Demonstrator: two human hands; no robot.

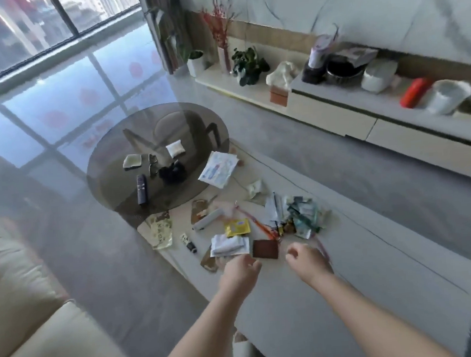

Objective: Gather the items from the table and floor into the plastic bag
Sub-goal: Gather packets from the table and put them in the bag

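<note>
We are reaching both empty, loosely curled hands, left [242, 266] and right [305, 257], toward the brown wallet [265, 249] near the counter's [350, 296] edge, labels being unreadable.

Wrappers [302, 218], a yellow packet [237, 227] and brown card [265, 249] lie scattered on the table [350, 296].

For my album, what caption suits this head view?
Both hands, left and right, reach toward litter on a pale table.
</note>
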